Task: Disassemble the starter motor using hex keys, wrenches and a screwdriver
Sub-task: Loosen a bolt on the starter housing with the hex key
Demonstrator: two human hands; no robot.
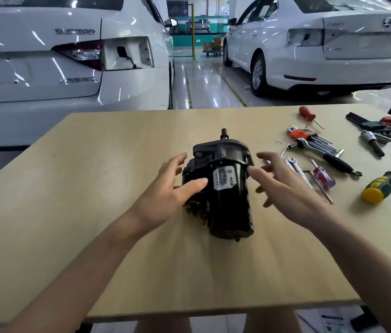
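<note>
The starter motor (223, 186) lies on its side in the middle of the table (93, 188), shaft end pointing away. Both hands flank it with fingers spread and loose — the left hand (165, 191) just at its flank, the right hand (283, 183) beside it, gripping nothing. Hex keys (314, 140), wrenches (295, 167) and a yellow-handled screwdriver (379, 183) lie to the right.

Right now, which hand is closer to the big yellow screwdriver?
The right hand. It hovers just right of the starter motor, on the same side as the yellow screwdriver. The left hand is on the motor's far side, farther away.
</note>
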